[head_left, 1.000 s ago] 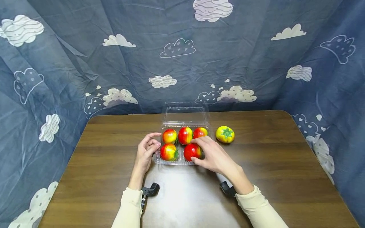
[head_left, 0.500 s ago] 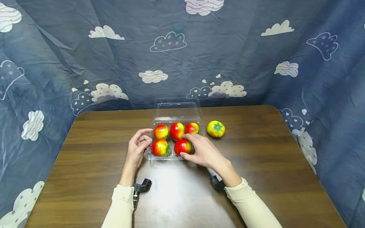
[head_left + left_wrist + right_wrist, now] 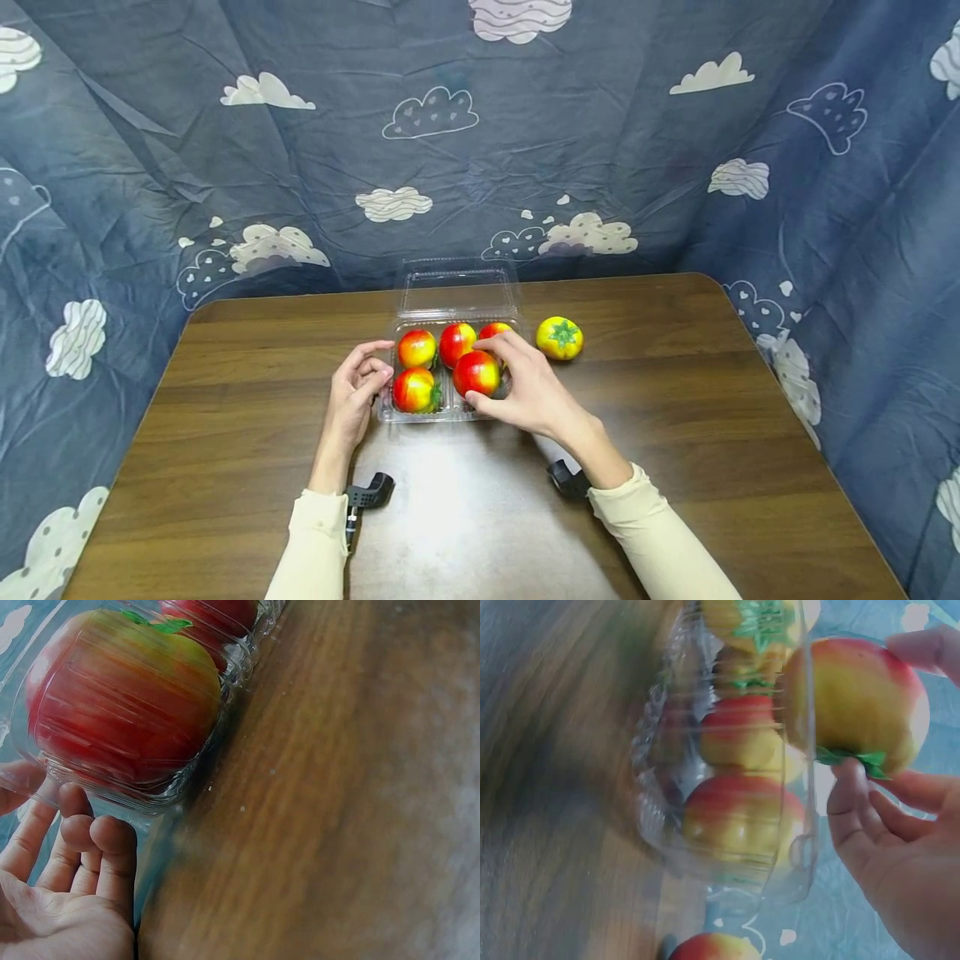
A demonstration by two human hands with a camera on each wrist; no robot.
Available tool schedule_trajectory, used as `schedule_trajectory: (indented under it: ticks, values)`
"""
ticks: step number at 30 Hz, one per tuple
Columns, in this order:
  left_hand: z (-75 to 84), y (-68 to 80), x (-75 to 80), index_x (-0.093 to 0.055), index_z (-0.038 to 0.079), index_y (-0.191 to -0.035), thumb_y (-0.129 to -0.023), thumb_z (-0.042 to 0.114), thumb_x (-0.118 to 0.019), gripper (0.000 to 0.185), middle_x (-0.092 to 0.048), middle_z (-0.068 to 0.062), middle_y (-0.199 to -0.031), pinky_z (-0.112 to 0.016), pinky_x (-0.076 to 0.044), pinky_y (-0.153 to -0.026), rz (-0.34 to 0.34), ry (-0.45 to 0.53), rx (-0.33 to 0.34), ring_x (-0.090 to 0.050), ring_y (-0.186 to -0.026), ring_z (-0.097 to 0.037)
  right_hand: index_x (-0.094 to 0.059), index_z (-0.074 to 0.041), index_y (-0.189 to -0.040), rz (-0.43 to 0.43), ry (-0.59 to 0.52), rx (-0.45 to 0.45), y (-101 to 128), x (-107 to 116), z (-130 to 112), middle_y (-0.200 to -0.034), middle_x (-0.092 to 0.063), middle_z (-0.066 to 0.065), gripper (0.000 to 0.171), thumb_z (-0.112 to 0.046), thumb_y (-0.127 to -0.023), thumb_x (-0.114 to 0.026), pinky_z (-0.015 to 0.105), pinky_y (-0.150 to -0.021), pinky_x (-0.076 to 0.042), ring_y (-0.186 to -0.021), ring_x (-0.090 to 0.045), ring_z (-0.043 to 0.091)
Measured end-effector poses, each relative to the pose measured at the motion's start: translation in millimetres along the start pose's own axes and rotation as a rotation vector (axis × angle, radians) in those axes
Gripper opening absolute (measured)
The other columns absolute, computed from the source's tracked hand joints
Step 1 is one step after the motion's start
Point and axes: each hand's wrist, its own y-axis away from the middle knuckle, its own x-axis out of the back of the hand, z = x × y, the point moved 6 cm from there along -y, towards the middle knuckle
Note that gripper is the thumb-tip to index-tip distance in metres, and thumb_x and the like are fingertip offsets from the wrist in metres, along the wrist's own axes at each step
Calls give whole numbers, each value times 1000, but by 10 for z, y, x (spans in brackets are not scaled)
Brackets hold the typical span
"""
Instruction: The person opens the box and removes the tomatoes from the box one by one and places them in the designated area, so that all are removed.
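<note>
In the head view a clear plastic clamshell box (image 3: 435, 419) stands with its lid (image 3: 457, 287) raised behind it. My right hand (image 3: 528, 392) grips a red-and-yellow fruit (image 3: 476, 373) between thumb and fingers, just above the front right compartment. In the right wrist view the held fruit (image 3: 859, 705) shows a green leafy cap and sits at the height of the box's rim. Similar fruits, such as the front left one (image 3: 416, 391), lie in other compartments. My left hand (image 3: 354, 392) stays at the box's left side; its loosely bent fingertips (image 3: 75, 799) meet the plastic corner.
A yellow fruit (image 3: 559, 338) with a green star-shaped cap lies on the wooden table (image 3: 645, 417), right of the box. Behind the table hangs a blue cloud-print cloth (image 3: 322, 183). Black wrist cameras (image 3: 371, 490) sit at both wrists.
My right hand has raised the fruit out of the front right compartment. My left hand keeps its place at the box's side. The head view has shifted, so the scene appears farther left.
</note>
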Motion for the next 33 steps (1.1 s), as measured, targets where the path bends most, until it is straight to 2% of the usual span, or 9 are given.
schedule_trajectory:
  ticks: [4, 9, 15, 24, 33]
  values:
    - [-5, 1, 10, -50, -11, -131, -91, -8, -59, 41, -59, -6, -79, -19, -45, -51, 10, -3, 5, -49, -59, -16, -62, -17, -120, 61, -51, 3, -14, 60, -14, -114, -56, -6, 54, -42, -76, -79, 29, -75, -53, -97, -55, 10]
    - [-16, -2, 6, -50, -11, -131, -92, -6, -60, 41, -58, -7, -79, -19, -46, -51, 7, -12, 3, -45, -60, -21, -61, -20, -121, 136, -82, -15, -9, 136, 11, -116, -56, -9, 55, -45, -76, -80, 34, -81, -55, -102, -54, 7]
    - [-26, 14, 36, -50, -11, -131, -93, -6, -59, 39, -58, -8, -78, -21, -45, -50, 10, -17, 5, -44, -61, -23, -59, -24, -120, 200, -130, -59, -3, 181, 38, -116, -56, -12, 55, -43, -74, -82, 36, -80, -58, -104, -52, 4]
    - [-13, -20, 71, -50, -10, -131, -93, -5, -59, 39, -56, -10, -77, -23, -46, -46, -4, -31, 4, -44, -59, -24, -60, -24, -123, 266, -114, -67, -7, 216, 63, -113, -60, -13, 57, -50, -76, -80, 40, -77, -54, -100, -56, 5]
    - [-60, 4, 59, -50, -10, -131, -93, -6, -58, 39, -56, -9, -78, -22, -46, -46, 1, -28, 8, -45, -58, -21, -60, -28, -123, 275, -104, -122, 26, 234, 108, -115, -63, -16, 61, -55, -73, -81, 37, -76, -52, -99, -56, 4]
